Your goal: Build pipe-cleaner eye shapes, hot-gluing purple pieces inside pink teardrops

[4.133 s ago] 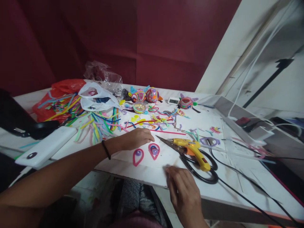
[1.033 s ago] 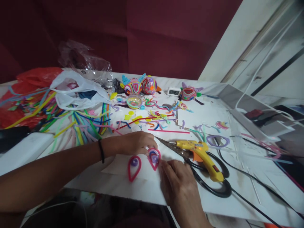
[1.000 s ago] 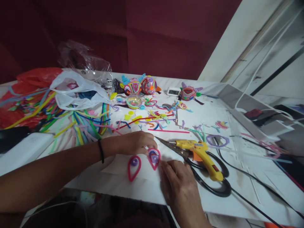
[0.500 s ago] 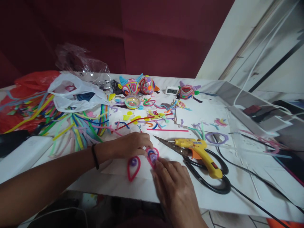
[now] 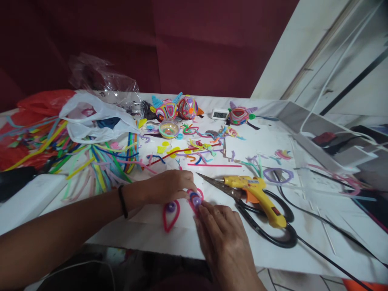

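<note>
In front of me a pink pipe-cleaner loop (image 5: 200, 192) lies on the white sheet, with a blue piece and a shiny purple coil or bead inside it. The fingers of my left hand (image 5: 169, 186) are closed on its upper left edge. My right hand (image 5: 224, 234) grips its lower end, hiding the tip. A second pink pipe-cleaner teardrop (image 5: 178, 214) with a purple centre rests just left of it, untouched. To the right, a yellow glue gun (image 5: 257, 192) lies across black-handled scissors (image 5: 263, 236). A straight pink pipe cleaner (image 5: 214, 165) lies beyond my hands.
Loose pipe cleaners (image 5: 101, 167) and a white plastic bag (image 5: 98, 131) crowd the left. Colourful wrapped balls (image 5: 166, 110), a small digital clock (image 5: 220, 114) and a clear bowl (image 5: 169, 129) stand at the back. A black cord runs along the right, near a grey-white tray (image 5: 315, 141).
Both hands stay at the pink loop with only slight finger shifts. The view has moved a little; nothing else has visibly changed place.
</note>
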The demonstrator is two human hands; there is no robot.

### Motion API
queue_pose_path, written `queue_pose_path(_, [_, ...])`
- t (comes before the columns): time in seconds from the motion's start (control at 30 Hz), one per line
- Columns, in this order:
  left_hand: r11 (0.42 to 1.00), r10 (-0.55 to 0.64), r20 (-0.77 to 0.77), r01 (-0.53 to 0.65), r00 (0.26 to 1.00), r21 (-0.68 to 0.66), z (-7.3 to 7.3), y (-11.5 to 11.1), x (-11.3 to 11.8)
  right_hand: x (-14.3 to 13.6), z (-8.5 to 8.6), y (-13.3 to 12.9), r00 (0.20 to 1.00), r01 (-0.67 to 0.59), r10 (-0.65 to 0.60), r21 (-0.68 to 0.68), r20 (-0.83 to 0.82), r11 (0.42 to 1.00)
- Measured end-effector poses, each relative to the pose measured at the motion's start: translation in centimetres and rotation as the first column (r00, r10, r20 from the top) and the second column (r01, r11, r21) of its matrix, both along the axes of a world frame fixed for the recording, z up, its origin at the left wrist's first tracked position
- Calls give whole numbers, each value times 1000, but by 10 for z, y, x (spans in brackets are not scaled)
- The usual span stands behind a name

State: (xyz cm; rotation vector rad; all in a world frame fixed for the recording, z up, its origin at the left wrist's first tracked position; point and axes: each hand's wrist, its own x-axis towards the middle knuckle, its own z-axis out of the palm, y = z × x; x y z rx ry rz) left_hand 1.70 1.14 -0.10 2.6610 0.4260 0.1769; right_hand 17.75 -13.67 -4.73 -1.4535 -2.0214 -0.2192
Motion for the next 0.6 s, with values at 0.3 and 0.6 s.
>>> queue_pose_path(0.3, [980, -66, -99, 83, 993, 179, 6, -4, 2, 2, 1, -2, 997, -26, 23, -35, -67, 999])
queue_pose_path(0.6, [920, -94, -226, 171, 970, 352, 11, -6, 5, 11, 4, 4, 993, 39, -25, -121, 113, 992])
